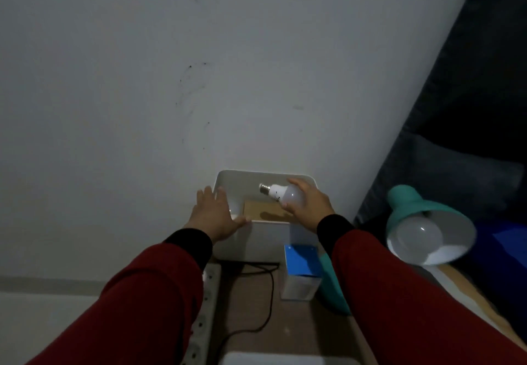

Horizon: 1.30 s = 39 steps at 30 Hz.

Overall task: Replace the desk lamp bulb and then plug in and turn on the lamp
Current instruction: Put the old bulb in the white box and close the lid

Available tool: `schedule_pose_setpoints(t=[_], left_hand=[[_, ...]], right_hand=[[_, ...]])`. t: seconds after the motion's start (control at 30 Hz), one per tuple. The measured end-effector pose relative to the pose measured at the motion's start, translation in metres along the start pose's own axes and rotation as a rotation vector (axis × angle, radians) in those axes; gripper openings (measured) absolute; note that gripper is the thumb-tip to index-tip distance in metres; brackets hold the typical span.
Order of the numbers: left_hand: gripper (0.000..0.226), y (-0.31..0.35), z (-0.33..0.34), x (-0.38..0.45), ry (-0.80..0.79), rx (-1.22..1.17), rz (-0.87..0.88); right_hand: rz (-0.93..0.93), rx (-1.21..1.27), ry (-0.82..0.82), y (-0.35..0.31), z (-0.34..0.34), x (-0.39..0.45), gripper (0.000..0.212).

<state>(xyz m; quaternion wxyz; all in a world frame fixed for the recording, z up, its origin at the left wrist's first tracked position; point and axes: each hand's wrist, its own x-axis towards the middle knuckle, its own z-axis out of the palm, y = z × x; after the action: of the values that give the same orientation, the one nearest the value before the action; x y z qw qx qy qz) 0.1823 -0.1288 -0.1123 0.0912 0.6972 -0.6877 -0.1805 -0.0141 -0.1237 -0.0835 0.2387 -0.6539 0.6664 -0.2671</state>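
Note:
My right hand (309, 203) grips a white bulb (281, 193) over an open white box (265, 175) against the wall, the bulb's metal screw base pointing left. My left hand (212, 213) rests with spread fingers on the box's near left rim. A teal desk lamp (413, 205) stands at the right, its shade tilted toward me with another white bulb (419, 235) seated inside. A black cord (268, 293) runs across the wooden top. A white power strip (204, 316) lies along the left edge, partly hidden by my left sleeve.
A blue-topped white carton (302, 272) stands just in front of the white box, beside the lamp's teal base (332, 287). Brown cardboard (265, 210) lies inside the box. A dark curtain (470, 94) hangs at the right. Another white object (271, 359) sits at the bottom edge.

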Motion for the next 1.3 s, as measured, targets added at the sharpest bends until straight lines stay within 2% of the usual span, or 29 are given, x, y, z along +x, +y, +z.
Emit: schedule_pose_setpoints(t=[0.2,0.3,0.63,0.8,0.87,1.0,1.07,1.3], left_hand=[[0.129,-0.025,0.013,0.035,-0.080,-0.166,0.082],[0.142,-0.033,0.019,0.035,-0.052,-0.245,0.116],[0.142,-0.036,0.028,0.037,0.008,-0.319,0.120],[0.140,-0.029,0.020,0.032,-0.010,-0.318,0.124],[0.137,-0.029,0.016,0.032,-0.045,-0.316,0.106],[0.120,-0.025,0.010,0.031,-0.080,-0.221,0.052],[0.108,-0.019,0.004,0.026,-0.059,-0.158,0.032],[0.069,0.009,-0.029,-0.014,0.033,0.116,-0.005]], right_hand=[[0.098,-0.117,-0.144,0.020,0.026,0.051,0.062],[0.120,-0.144,-0.185,0.024,0.033,0.070,0.060],[0.115,-0.271,-0.218,0.032,0.050,0.087,0.063],[0.139,-0.373,-0.300,0.029,0.046,0.087,0.090],[0.150,-0.456,-0.305,0.024,0.040,0.085,0.088],[0.110,-0.671,-0.312,0.009,0.020,0.076,0.059],[0.083,-0.760,-0.317,0.001,0.008,0.067,0.054],[0.061,-0.806,-0.229,-0.018,-0.031,0.019,0.041]])
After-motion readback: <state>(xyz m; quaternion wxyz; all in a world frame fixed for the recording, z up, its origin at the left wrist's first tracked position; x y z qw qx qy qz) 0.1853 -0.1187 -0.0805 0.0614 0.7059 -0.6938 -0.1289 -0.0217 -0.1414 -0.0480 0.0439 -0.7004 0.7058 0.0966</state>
